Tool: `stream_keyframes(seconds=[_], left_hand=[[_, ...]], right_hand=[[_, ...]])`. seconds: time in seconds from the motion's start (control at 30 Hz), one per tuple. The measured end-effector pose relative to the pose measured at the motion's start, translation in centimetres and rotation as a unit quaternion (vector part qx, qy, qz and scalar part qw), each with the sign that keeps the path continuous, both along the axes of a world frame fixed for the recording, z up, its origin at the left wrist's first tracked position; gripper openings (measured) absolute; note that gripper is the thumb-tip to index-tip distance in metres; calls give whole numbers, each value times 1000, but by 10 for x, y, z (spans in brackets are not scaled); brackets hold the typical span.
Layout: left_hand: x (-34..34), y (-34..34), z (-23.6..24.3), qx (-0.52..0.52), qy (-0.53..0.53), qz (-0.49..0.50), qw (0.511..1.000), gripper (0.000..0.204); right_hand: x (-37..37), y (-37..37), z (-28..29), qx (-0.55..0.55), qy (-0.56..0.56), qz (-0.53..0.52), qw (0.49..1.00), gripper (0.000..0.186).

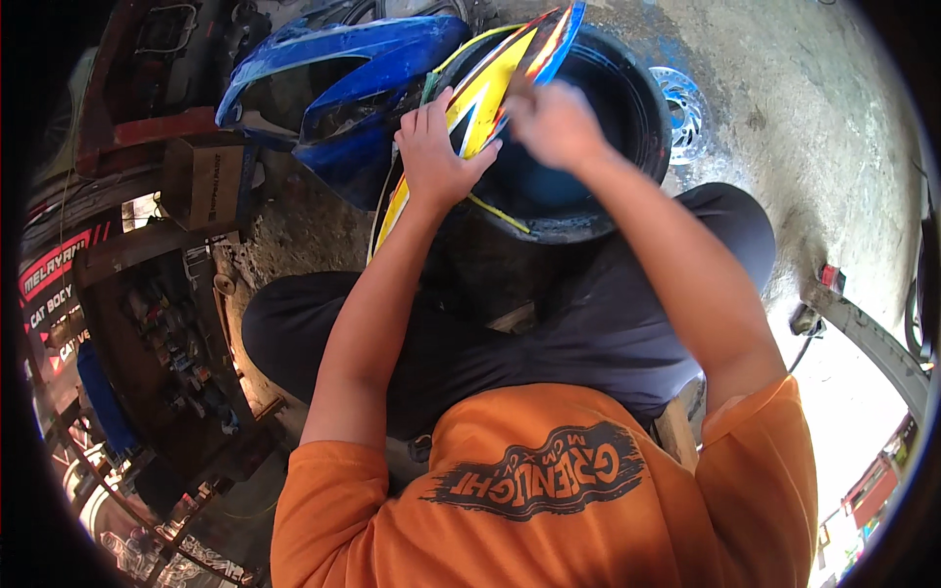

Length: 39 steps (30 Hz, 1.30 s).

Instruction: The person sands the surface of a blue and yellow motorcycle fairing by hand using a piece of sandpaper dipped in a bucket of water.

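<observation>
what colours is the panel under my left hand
The body panel is mostly yellow, with blue, white, black and red; head view.

The person wore an orange shirt [559, 554] with 2 short sleeves [328, 500] in the same orange. Across it ran a black print [588, 495], ragged like a brushstroke, with orange lettering inside and 1 row of smaller dark characters along its edge. The trousers [627, 343] were dark, loose and creased. Both forearms [368, 333] were bare, as were the left hand [436, 162] and the motion-blurred right hand [559, 127].

The right hand [561, 127], toward one o'clock, is blurred — grip unclear; the yellow panel [482, 103] hides the black tub [659, 127] at ten.
</observation>
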State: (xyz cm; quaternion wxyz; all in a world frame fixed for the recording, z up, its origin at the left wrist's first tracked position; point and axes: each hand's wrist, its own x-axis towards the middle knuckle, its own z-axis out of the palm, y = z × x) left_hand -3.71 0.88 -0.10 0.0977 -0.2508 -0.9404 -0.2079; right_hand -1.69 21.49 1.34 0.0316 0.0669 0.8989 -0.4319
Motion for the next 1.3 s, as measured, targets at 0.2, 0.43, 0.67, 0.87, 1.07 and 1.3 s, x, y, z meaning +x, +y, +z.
stream_keyframes(seconds=[0.2,0.43,0.67,0.87,1.07,1.3], left_hand=[[1,0,1,6,6,4,1000,92],[0,-1,4,-3,-1,6,1000,92],[4,0,4,-6,-8,9,1000,94],[1,5,4,6,-10,7,1000,93],[1,2,4,-10,-7,10,1000,92],[2,0,6,-2,-11,8,1000,93]], right_hand=[[-13,21,22,-30,-66,-89,993,38],[-5,1,13,-7,-38,-78,996,39],[9,-16,20,8,-84,-41,996,45],[-11,25,7,-19,-30,-138,990,38],[-19,26,13,30,-70,-106,991,37],[6,-6,28,125,117,-87,981,29]])
